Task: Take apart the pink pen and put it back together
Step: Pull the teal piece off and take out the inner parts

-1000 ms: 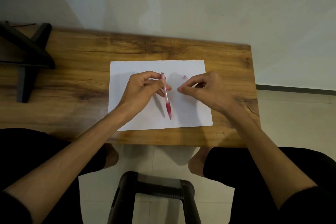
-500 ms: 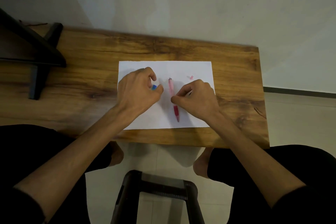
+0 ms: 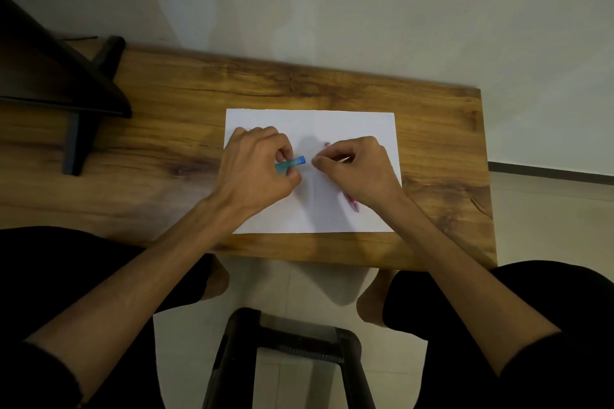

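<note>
A white sheet of paper (image 3: 312,123) lies on the wooden table (image 3: 166,129). My left hand (image 3: 255,173) is closed on a short blue-green tube (image 3: 291,163), whose blue end points right. Just to its right, my right hand (image 3: 360,169) rests on the paper with fingers pinched, over the pink pen (image 3: 350,202). The pen lies slanted under this hand. Only its darker lower end and a bit of its upper tip show, and the exact grip is hidden.
A black stand (image 3: 79,100) sits on the table's left part. A black stool frame (image 3: 285,339) is below the near table edge, between my knees. The table ends a short way right of the paper.
My left hand let go of the pink pen and now holds the blue-green tube. My right hand came down over the pen, which has slanted to the right. The small pink piece is hidden.
</note>
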